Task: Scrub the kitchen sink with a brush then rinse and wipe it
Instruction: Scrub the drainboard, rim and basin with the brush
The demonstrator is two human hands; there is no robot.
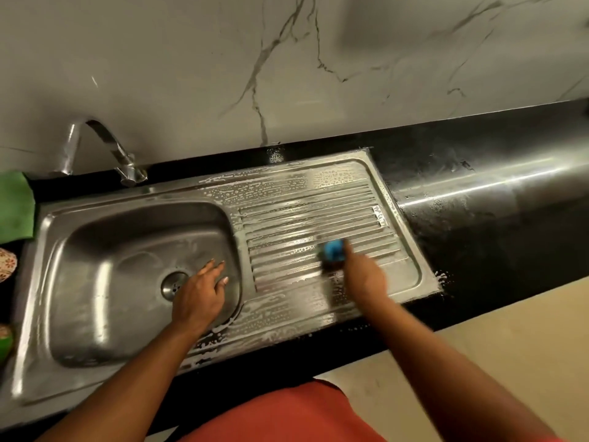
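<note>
Closest in, a red garment [287, 416] fills the bottom edge, with pale floor [497, 333] to its right. Both bare forearms reach up from there over the front lip of the black desk [471, 224], which carries a steel sink [41, 317] set into it.

The left hand [199, 295] is over the right side of the basin, just beside the round drain [173, 283]. Its fingers [216, 268] are straight and slightly spread, palm down, holding nothing; whether they touch the basin wall cannot be told.

The right hand [363, 275] is further right, over the ribbed draining board [318, 212]. Its fingers are curled around a blue brush [334, 250], which is pressed down onto the ribs near the middle of the board; hand and brush are blurred. White suds [255, 193] cover the board and its flat rim, and some spill onto the desk at the board's near and far right corners.

Behind the basin, a chrome tap [105, 145] arches from the back of the desk, its spout pointing left. A green cloth [16, 208] lies at the left edge, beside the sink's far left corner. A grey-veined marble wall [287, 59] rises beyond.
</note>
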